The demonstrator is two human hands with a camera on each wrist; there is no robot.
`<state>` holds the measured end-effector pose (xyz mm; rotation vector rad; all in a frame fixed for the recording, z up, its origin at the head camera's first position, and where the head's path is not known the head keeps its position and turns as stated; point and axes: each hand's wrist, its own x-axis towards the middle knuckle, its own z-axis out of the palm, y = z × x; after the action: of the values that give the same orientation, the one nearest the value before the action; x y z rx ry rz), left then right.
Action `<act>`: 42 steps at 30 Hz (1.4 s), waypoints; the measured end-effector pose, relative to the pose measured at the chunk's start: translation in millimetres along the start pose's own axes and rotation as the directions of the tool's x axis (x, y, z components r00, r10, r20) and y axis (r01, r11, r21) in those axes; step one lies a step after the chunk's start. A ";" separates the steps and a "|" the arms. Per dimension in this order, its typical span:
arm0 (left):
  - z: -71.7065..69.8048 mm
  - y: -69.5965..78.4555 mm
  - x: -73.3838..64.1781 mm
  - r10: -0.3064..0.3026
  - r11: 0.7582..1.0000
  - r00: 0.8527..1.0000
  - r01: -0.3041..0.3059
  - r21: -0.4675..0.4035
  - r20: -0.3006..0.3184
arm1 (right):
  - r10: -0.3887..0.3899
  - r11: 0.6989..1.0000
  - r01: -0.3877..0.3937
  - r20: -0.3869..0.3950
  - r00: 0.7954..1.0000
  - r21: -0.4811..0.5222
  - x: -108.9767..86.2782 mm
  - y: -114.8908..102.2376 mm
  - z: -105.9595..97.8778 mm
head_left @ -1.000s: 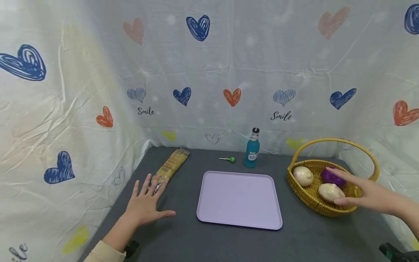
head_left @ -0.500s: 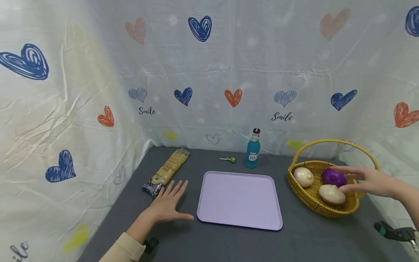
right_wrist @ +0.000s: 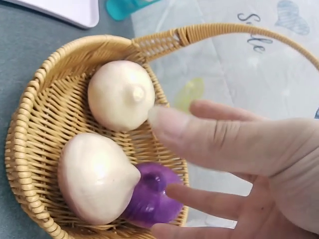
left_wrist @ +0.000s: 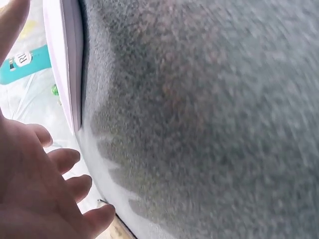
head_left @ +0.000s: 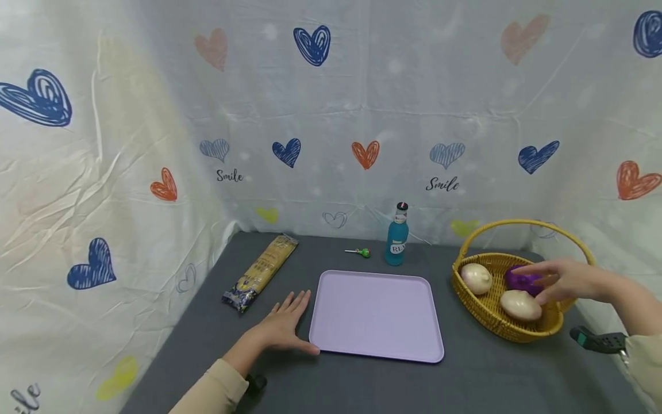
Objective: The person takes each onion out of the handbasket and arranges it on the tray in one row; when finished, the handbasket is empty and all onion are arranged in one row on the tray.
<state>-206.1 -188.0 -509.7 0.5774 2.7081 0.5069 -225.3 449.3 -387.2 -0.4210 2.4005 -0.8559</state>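
Head view: The person is sitting at a gray table. A light purple tray is lying in the middle with nothing on it. At about 3 o'clock from the tray a yellow woven basket is standing. Inside it are two cream-white onions and one purple onion. The right hand is hanging over the basket, fingers spread and loose, right by the purple onion. It is not gripping it yet, as far as I can tell. The left hand is lying flat and relaxed on the table, touching the tray's edge at about 9 o'clock. A long pasta packet is lying at about 10 o'clock from the tray. A blue bottle and a small green lollipop are sitting at 12 o'clock. I think the work is only beginning: nothing is lifted out, and all three onions are in the basket.

Left wrist view: The left hand is showing straight, loose fingers holding nothing. The tray's edge is right beside it.

Right wrist view: The right hand is reaching in with loose fingers, one fingertip near the purple onion. I cannot tell if it is touching. The purple onion is small, shiny and smooth, tucked against the basket wall, pressed up to one big white onion. The other white onion is lying at about 12 o'clock from it.
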 end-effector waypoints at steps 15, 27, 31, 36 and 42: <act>5.7 5.9 9.7 0.018 0.999 0.999 -0.016 -0.042 0.033 | 0.080 0.993 -0.088 0.101 0.992 0.084 21.6 18.8 5.4; 9.7 7.0 10.9 -0.011 1.000 0.999 0.010 0.005 0.038 | 0.129 0.983 -0.144 0.126 0.984 0.117 29.5 27.2 14.7; 9.2 7.7 10.9 -0.015 1.000 0.999 0.015 0.012 0.042 | 0.143 0.983 -0.153 0.097 0.985 0.105 30.1 30.6 18.2; 9.3 9.1 10.4 -0.027 1.000 0.998 0.026 0.015 0.056 | 0.105 0.988 -0.111 0.060 0.993 0.112 31.0 35.8 23.1; 10.0 9.1 10.3 -0.027 1.000 0.998 0.026 0.003 0.055 | 0.074 0.995 -0.075 0.014 0.997 0.070 32.0 36.5 24.5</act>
<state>-208.3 -172.9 -517.3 0.5471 2.6609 0.4748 -240.1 450.3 -439.5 -0.3067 2.3527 -0.8992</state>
